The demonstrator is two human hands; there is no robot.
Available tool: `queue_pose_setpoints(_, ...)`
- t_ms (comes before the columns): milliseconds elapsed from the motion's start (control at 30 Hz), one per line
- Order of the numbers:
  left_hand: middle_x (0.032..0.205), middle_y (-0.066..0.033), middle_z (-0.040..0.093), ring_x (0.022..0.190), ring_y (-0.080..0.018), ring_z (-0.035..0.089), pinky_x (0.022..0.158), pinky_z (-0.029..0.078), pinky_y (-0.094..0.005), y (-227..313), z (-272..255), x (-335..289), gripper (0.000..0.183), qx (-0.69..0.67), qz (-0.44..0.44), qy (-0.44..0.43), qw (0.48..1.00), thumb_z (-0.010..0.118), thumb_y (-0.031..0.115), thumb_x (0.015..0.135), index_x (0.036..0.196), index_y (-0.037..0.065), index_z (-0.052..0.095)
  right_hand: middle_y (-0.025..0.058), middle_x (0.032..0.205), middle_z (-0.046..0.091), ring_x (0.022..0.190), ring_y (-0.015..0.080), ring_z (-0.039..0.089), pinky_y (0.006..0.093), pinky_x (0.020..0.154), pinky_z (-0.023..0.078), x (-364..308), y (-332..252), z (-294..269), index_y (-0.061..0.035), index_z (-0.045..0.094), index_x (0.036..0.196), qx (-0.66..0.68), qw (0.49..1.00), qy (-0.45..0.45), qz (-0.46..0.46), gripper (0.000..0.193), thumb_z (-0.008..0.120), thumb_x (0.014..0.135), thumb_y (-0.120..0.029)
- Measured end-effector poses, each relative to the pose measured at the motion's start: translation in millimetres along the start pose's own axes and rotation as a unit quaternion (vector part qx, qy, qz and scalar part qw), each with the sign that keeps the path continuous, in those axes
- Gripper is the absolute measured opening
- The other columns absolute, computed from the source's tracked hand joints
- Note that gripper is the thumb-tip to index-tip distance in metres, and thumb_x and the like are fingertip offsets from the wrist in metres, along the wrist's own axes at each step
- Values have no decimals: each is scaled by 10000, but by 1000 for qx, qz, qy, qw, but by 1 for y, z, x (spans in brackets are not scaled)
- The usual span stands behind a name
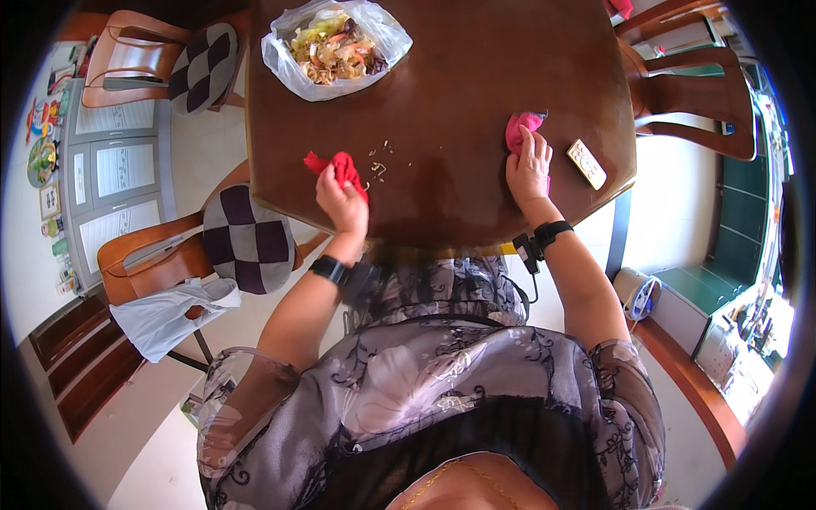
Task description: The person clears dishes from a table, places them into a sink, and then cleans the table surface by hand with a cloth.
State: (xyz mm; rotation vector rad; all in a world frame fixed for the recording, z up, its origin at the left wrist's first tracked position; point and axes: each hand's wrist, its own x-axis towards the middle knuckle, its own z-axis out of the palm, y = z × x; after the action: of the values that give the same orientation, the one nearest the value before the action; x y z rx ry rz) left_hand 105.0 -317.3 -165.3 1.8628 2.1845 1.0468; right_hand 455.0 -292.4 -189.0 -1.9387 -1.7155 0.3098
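Observation:
My left hand (342, 202) is closed around a crumpled red cloth (344, 167) at the near left part of the brown table (459, 76). Beside that cloth, small pale scraps (378, 170) lie scattered on the tabletop. Over to the right, my right hand (530, 168) rests on a bunched pink cloth (520, 129), its fingers bent over the fabric. A light-coloured phone-like slab (586, 164) lies just right of that hand. At the far left of the table sits a white plastic bag (374, 81), opened wide, with food scraps (336, 51) in it.
Wooden chairs with checked cushions (246, 236) stand along the left side, one with a pale cloth (174, 314) hung on it. Another wooden chair (697, 93) is at the table's right. Grey cabinets (123, 174) line the left wall.

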Motion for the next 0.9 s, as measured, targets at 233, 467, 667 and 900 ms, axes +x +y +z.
queue_pose_setpoints(233, 1209, -186, 557, 1126, -390, 512, 967, 388, -494, 64, 79, 24, 472, -69, 32, -34, 997, 582, -10, 794, 1256, 46, 504, 179, 1256, 473, 1128, 408, 447, 476, 994, 392, 13, -6, 7, -110, 460, 1309, 10, 1000, -7, -10, 555, 541, 767, -25)
queue_pose_setpoints(467, 1260, -187, 560, 1172, -335, 536, 1029, 413, -398, 21, 68, 104, 361, -134, 84, -106, 982, 529, -4, 860, 1219, 5, 565, 170, 1276, 491, 1104, 399, 483, 460, 973, 409, 61, 12, -16, -119, 482, 1325, 0, 996, 13, -85, 540, 573, 800, -31)
queue_pose_setpoints(667, 1179, -126, 627, 1096, -347, 559, 975, 436, -424, 15, 74, 149, 350, -113, 203, -192, 954, 569, -14, 806, 1145, 51, 626, 175, 994, 618, 979, 358, 573, 449, 838, 462, 46, -56, -53, -75, 609, 997, 182, 983, -4, -9, 172, 654, 854, -159)
queue_pose_setpoints(900, 1225, -73, 621, 1144, -284, 533, 1023, 423, -375, 80, 63, 86, 365, -141, 248, -310, 907, 550, -3, 839, 1179, 92, 641, 182, 959, 687, 850, 244, 691, 336, 800, 571, -101, -37, -42, 73, 648, 1046, 503, 499, -589, 389, 420, 466, 1008, -303)
